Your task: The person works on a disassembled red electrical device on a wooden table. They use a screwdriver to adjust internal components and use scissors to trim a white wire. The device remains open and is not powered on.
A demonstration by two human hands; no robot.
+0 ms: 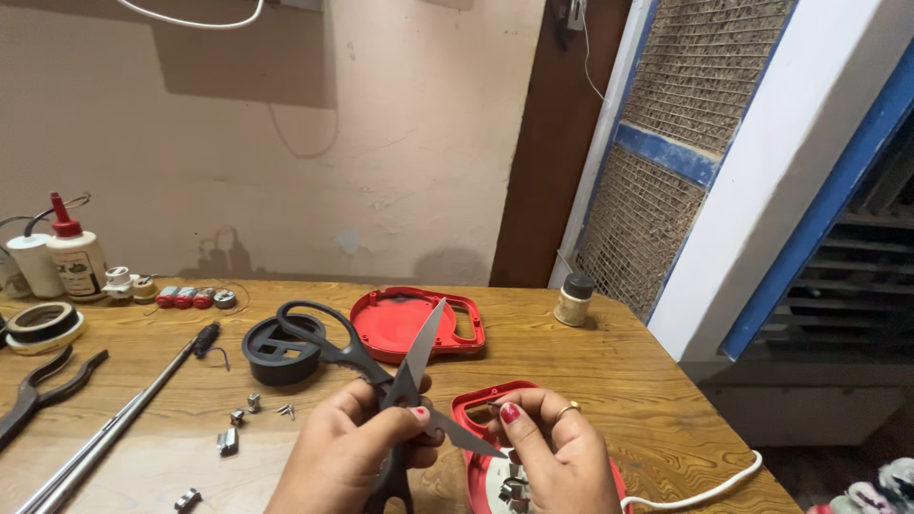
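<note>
Head view: left hand (347, 447) at 6 o'clock, closed around black scissors (381, 366), blades spread wide, one pointing to 12, the other toward 4 o'clock. Right hand (557, 452) just beside at 5 o'clock, thumb and forefinger pinching something too small to tell, resting on a red casing (476, 405) with a white cord (709, 490) trailing to 4 o'clock. Red lid (405, 319) and black ring (276, 357) lying near centre. Glue bottle (76, 257), tape roll (43, 324) and pliers (43, 385) out at 9 o'clock on the wooden table (619, 362).
</note>
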